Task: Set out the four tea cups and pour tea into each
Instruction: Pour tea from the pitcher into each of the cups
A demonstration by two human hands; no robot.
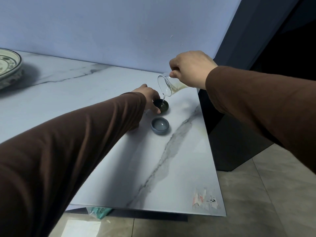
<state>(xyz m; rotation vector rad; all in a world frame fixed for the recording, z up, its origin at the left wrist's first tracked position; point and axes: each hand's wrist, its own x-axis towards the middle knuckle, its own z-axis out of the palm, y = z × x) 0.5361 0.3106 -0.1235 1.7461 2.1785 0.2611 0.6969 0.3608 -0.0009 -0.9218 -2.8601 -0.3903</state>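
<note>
My right hand point(192, 69) grips a clear glass pitcher point(168, 86), tipped to the left with pale tea inside. A thin stream falls from its spout into a dark green cup point(164, 106) on the marble table point(179, 168). My left hand point(150, 98) holds that cup by its left side, fingers around the rim. A grey-blue cup point(159, 125) stands just in front of it, with liquid shining in its bottom. My left arm hides the table to the left of the cups, and no other cups show.
A patterned plate point(9, 65) sits at the far left by the wall. The table's right edge runs close beside the cups, with a dark base and tiled floor point(265, 194) below. A torn sticker point(205, 199) marks the near right corner.
</note>
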